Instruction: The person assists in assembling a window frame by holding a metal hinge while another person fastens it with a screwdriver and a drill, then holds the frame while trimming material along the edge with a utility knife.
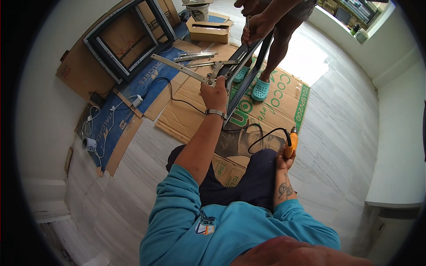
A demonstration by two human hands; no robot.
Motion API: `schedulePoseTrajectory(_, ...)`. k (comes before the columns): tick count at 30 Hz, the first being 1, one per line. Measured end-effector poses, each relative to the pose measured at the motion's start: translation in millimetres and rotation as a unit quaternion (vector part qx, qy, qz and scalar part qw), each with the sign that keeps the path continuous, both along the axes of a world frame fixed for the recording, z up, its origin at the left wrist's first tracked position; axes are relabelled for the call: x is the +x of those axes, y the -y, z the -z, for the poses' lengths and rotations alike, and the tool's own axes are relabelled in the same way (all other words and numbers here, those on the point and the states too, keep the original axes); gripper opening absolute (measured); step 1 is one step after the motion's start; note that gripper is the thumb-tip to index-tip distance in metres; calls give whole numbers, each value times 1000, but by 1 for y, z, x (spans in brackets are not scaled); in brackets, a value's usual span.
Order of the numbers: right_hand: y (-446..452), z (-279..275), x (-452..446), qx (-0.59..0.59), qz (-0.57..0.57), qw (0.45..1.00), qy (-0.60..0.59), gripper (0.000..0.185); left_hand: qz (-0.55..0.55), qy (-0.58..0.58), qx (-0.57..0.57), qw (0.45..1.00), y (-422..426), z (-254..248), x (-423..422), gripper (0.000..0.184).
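My left hand (214, 94) is closed on the near side of a dark metal window frame (239, 95), at its metal hinge arm (179, 68). That arm sticks out to the left of the frame. The frame stands on edge over the cardboard. In my right hand (284, 160), beside my right knee, is a yellow power drill (291, 144) with its chuck pointing away from me. A black cord (257, 126) runs from it across the cardboard. Another person's hands (258, 27) are at the far end of the frame, with a thin tool between them.
The other person's teal clogs (260, 90) stand on the printed cardboard (191, 117). A second dark frame (128, 40) leans on the left wall. Metal strips (195, 56), an open cardboard box (208, 32), a bucket (198, 12) and a white extension cord (120, 106) lie nearby.
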State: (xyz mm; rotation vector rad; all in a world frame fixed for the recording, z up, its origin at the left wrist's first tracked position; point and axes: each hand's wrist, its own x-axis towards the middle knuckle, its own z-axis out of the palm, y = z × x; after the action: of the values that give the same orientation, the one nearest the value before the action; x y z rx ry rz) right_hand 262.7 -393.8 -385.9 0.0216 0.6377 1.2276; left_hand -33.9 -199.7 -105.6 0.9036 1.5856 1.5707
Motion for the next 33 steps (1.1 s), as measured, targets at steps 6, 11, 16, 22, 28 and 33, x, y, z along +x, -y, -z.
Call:
schedulePoseTrajectory(6,2,0,1,11,0,1000,3,44,-29,-37,-15,999,-6,8,-1,52)
schedulePoseTrajectory(11,4,-6,-1,27,6,999,-33,44,12,-23,-1,1000,-9,12,-6,52)
schedulePoseTrajectory(16,5,-3,-1,11,12,1000,-4,45,8,-82,-18,996,-11,18,-7,52)
schedulePoseTrajectory(22,3,-4,-1,-7,24,998,65,48,-2,-6,8,1000,2,1,1,52)
schedulePoseTrajectory(28,5,-8,-3,12,17,999,37,43,11,-13,27,999,-5,14,-3,47)
schedulePoseTrajectory(33,6,-14,-4,8,34,999,30,49,32,-19,14,999,-3,9,-5,43)
